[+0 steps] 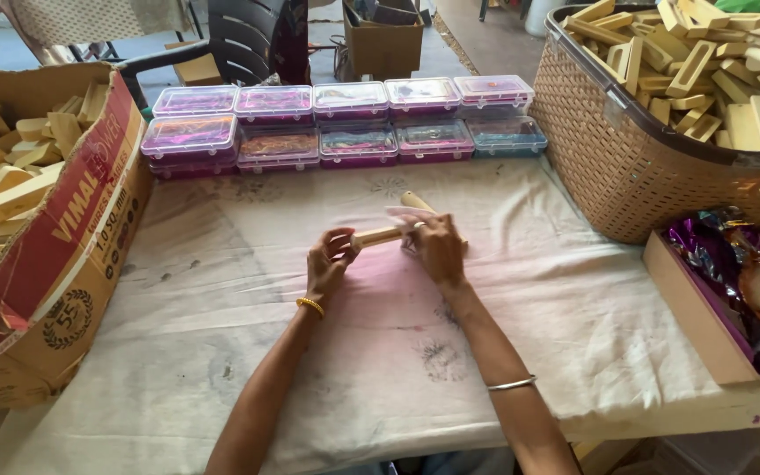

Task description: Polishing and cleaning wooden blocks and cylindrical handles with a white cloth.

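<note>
Head view. At mid-cloth [222, 290], your left hand [327, 264] pinches the near end of a pale wooden piece [378, 235]; your right hand [437, 246] closes around its far end, where a clear wrapper [402, 214] seems partly on. Left of the cloth a carton [54, 255] holds bare pieces; right, a basket [609, 149] holds more. Wrapping looks barely begun, with many pieces left.

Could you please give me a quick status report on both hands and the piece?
Left hand and right hand each grip an end of the cream wooden piece. Held above the cloth-covered table. Nothing in the way.
</note>
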